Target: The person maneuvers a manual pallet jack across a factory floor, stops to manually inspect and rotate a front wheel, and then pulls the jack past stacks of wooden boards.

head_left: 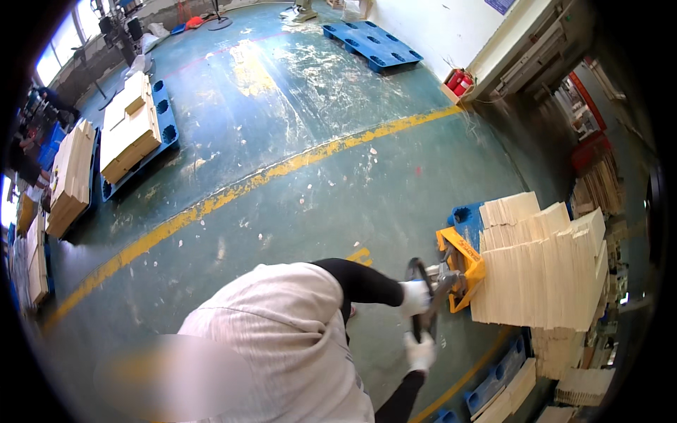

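Note:
My left hand point(416, 297), in a white glove, is closed on the dark looped handle point(423, 321) of a yellow pallet jack point(462, 268). Lower on the same loop, my white-gloved right hand point(420, 352) is also wrapped round it. Both arms wear black sleeves and reach to the right. Right behind the jack's yellow frame stands a tall load of pale wooden boards point(532, 278) on a blue pallet point(467, 216). The load hides the jack's forks.
Beyond a yellow floor line point(264, 174) lies a blue pallet point(374, 44). Red fire extinguishers point(460, 82) stand by the wall. Boards on pallets point(130, 130) line the left, with a person point(28, 158) beside them. More board stacks point(518, 388) stand at lower right.

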### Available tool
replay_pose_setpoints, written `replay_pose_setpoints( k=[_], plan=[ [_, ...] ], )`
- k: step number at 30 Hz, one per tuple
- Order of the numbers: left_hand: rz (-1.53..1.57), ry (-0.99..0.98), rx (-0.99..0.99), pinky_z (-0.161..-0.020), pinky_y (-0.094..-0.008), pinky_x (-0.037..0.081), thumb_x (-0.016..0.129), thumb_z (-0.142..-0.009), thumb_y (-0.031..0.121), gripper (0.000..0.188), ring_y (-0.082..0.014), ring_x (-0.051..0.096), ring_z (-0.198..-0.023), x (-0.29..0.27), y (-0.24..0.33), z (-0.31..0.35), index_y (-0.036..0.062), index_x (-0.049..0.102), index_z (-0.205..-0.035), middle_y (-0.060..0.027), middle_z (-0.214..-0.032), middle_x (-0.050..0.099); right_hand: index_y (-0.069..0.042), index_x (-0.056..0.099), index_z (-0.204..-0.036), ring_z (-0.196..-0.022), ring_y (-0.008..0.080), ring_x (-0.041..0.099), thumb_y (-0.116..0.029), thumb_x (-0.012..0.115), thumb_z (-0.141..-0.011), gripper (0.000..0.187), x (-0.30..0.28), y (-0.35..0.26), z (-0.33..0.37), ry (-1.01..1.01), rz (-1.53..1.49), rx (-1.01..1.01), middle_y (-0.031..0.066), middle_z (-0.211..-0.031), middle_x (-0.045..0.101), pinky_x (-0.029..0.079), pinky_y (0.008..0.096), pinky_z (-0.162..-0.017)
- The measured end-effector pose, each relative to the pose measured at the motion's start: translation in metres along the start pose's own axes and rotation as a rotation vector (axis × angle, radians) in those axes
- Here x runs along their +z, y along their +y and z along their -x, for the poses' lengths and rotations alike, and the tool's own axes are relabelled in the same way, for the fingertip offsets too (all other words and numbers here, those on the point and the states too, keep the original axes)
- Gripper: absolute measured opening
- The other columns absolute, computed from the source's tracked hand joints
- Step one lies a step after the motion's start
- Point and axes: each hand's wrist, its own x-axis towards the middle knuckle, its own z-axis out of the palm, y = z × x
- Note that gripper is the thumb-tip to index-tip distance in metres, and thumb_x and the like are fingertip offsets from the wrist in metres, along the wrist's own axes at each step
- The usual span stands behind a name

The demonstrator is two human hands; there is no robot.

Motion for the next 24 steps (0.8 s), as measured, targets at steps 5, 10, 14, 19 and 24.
replay_pose_setpoints(
  k=[5, 10, 14, 19, 24],
  plan=[
    [-0.099, -0.073, 0.002, -0.077, -0.0404, 0.058, 0.079, -0.077, 0.037, 0.019, -0.0239, 0.076, -0.09, -0.007, 0.008, 0.012, 0.0225, 0.082, -0.09, 0.0008, -0.088, 0.077, -0.01, 0.076, -0.114, -0.098, 0.0399, 0.072, -0.04, 0.079, -0.08, 0.045, 0.013, -0.026, 0.018, 0.126, 0.068, 0.083, 0.0184, -0.1, 0.077, 0.056, 0.0485, -0.088],
    [-0.08, -0.14, 0.046, -0.067, -0.0403, 0.055, 0.076, -0.08, 0.034, 0.013, -0.0222, 0.075, -0.083, -0.023, -0.001, 0.046, 0.0231, 0.081, -0.085, 0.0032, -0.081, 0.075, -0.012, 0.076, -0.11, -0.098, 0.0404, 0.071, -0.043, 0.079, -0.079, 0.044, 0.024, -0.064, 0.041, 0.102, 0.113, 0.19, 0.0179, -0.099, 0.077, 0.055, 0.051, -0.088],
    [-0.04, -0.104, 0.045, -0.061, -0.0414, 0.054, 0.073, -0.08, 0.03, 0.01, -0.0228, 0.075, -0.077, -0.017, -0.02, 0.085, 0.0224, 0.08, -0.083, 0.0028, -0.078, 0.075, -0.014, 0.074, -0.117, -0.101, 0.0393, 0.071, -0.043, 0.08, -0.078, 0.049, 0.036, -0.11, 0.059, 0.114, 0.128, 0.184, 0.0167, -0.103, 0.077, 0.055, 0.0511, -0.089],
    [-0.035, -0.06, 0.099, -0.06, -0.0406, 0.053, 0.076, -0.078, 0.033, 0.013, -0.0231, 0.074, -0.074, -0.029, -0.014, 0.129, 0.021, 0.077, -0.082, 0.0027, -0.075, 0.072, -0.011, 0.074, -0.104, -0.093, 0.0397, 0.072, -0.044, 0.079, -0.08, 0.042, 0.043, -0.136, 0.094, 0.145, 0.102, 0.155, 0.0165, -0.094, 0.076, 0.055, 0.051, -0.084],
    [-0.019, -0.054, 0.118, -0.065, -0.0413, 0.05, 0.078, -0.074, 0.034, 0.016, -0.0224, 0.073, -0.075, -0.051, -0.012, 0.181, 0.021, 0.072, -0.083, 0.003, -0.075, 0.071, -0.012, 0.073, -0.116, -0.096, 0.0421, 0.071, -0.042, 0.078, -0.082, 0.046, 0.038, -0.174, 0.127, 0.05, 0.057, 0.162, 0.0179, -0.099, 0.076, 0.055, 0.0513, -0.085]
  ],
)
